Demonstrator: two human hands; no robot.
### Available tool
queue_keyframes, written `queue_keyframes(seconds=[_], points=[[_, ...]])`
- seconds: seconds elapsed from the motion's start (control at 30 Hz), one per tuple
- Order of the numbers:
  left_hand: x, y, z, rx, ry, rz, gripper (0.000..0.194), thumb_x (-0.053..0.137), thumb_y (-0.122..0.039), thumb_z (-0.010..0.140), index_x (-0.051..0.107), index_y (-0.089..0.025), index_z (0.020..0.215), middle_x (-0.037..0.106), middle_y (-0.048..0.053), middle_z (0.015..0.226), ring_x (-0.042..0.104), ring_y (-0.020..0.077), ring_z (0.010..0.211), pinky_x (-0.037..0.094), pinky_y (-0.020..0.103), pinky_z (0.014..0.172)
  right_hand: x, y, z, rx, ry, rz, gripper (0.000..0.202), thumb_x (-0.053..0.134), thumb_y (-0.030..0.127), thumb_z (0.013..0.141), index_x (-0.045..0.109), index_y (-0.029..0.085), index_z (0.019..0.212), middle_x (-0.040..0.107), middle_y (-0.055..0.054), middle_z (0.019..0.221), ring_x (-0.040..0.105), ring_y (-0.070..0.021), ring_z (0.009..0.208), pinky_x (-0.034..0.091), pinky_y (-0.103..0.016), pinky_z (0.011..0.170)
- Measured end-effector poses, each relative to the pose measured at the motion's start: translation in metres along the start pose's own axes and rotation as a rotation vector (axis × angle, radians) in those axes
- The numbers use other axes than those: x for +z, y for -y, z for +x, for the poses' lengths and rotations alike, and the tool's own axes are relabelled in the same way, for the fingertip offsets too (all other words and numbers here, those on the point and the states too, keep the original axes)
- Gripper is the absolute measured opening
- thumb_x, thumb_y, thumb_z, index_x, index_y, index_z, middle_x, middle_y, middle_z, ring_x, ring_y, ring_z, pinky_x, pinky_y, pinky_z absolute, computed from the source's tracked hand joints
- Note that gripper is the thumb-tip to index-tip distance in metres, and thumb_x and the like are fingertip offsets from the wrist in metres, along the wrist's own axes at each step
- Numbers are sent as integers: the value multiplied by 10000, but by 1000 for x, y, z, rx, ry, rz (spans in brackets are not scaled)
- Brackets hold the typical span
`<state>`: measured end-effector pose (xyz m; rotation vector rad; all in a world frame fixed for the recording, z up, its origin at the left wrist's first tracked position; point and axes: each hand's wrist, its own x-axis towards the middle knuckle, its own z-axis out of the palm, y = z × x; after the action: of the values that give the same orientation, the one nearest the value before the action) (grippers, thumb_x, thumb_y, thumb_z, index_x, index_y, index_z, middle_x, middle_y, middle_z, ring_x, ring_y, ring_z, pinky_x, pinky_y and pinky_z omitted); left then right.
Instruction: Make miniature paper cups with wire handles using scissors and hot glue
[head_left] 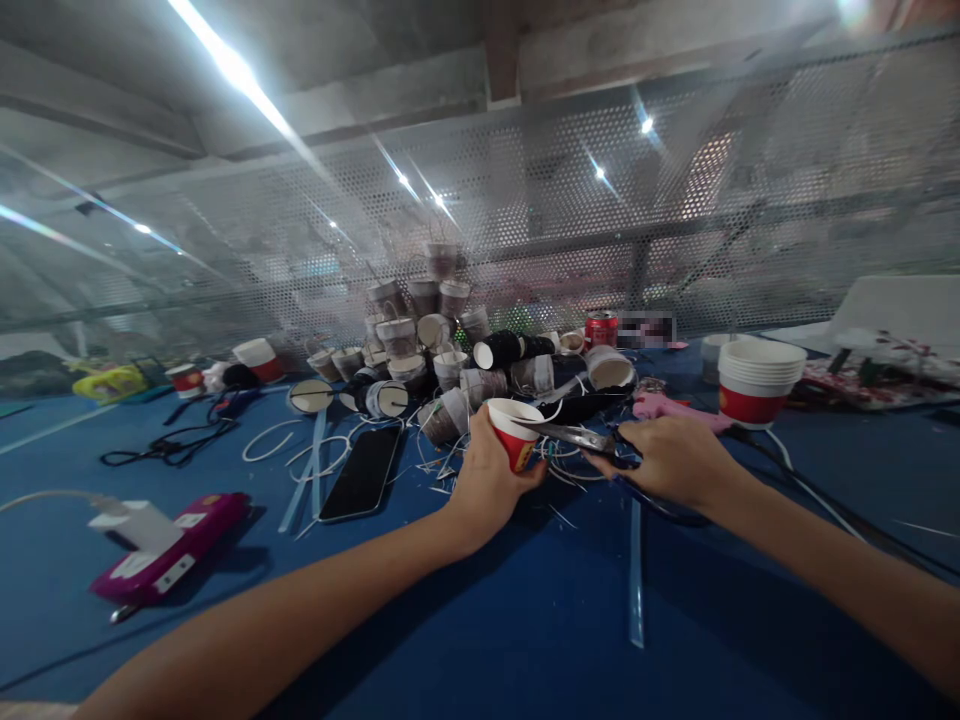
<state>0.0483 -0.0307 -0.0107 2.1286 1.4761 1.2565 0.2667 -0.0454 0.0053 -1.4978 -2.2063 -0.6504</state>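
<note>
My left hand (486, 487) is wrapped round a red and white paper cup (517, 440), its mouth tilted up. In my right hand (673, 458) is a pair of scissors (577, 437), gripped by the dark handles. The blades lie at the cup's rim, where a thin white strip curls up from the edge. Whether the blades are fully closed is hard to see. Thin white offcuts (561, 515) lie scattered on the blue table (480, 640) around the cup. Behind my right hand rests a pink glue gun (667, 406), partly hidden.
Several wrapped cups (401, 340) are piled at the back centre. A stack of paper cups (759, 375) stands right, a red can (601, 330) behind. A phone (364, 473), clear sticks (636, 580) and a purple power strip (176, 550) lie on the table. Cables trail at both sides.
</note>
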Motion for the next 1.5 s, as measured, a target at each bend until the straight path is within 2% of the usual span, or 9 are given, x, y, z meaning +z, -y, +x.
queue_keyframes(seconds=[0.27,0.53,0.83,1.07,1.13,1.23,1.3,1.33,1.5], points=[[2,3,-1,84,-4,18,814,714,-270,600,218,-161,1236,451,141,1131,510,290,1076,430,473,917,-5,7,0,12,43,19,491,395,561,803,612,157,628,661,-84,600,608,-210,552,272,-289,459],[1,2,-2,77,-1,63,831,707,-266,614,202,-102,1254,452,182,1151,495,306,1102,429,470,914,-3,6,0,4,8,20,505,393,568,803,614,151,623,656,-83,581,612,-209,546,304,-291,475],[2,2,-2,67,-4,58,832,699,-262,612,206,-90,1260,444,191,1155,480,318,1116,425,482,913,-1,5,0,0,-23,-16,529,377,574,809,620,150,606,645,-98,553,599,-207,523,294,-294,472],[-4,-1,1,29,-10,-90,729,641,-309,677,253,-142,1271,456,144,1189,508,258,1074,415,429,935,-6,-1,5,33,10,47,486,439,582,775,593,180,548,633,-62,540,574,-174,512,274,-266,470],[-7,1,5,7,38,-235,722,656,-308,664,278,-175,1265,484,112,1173,529,231,1034,439,397,904,-7,-6,6,31,-7,64,492,435,587,777,581,183,537,626,-56,535,564,-161,512,279,-261,477],[-8,5,11,-63,249,-480,660,680,-324,641,363,-175,1200,555,76,1069,571,195,917,489,342,802,-9,-11,7,17,-19,65,486,426,579,783,577,186,538,626,-50,541,566,-160,530,283,-259,480],[-8,6,13,-94,348,-520,612,698,-329,621,416,-162,1138,578,64,1012,579,179,863,497,316,756,-9,-13,7,7,3,56,476,426,569,783,579,188,541,633,-50,555,572,-166,542,285,-261,480],[-8,6,13,-101,342,-490,595,704,-325,613,429,-159,1115,583,60,993,578,174,844,496,308,740,-9,-14,7,8,16,47,473,426,566,782,580,188,543,638,-51,562,575,-170,546,286,-263,480],[-9,-2,9,-87,157,-236,564,680,-325,627,414,-160,1095,587,43,938,573,163,787,484,304,705,-5,-13,6,27,56,10,467,424,573,776,606,189,583,648,-58,582,581,-186,556,286,-272,483]])
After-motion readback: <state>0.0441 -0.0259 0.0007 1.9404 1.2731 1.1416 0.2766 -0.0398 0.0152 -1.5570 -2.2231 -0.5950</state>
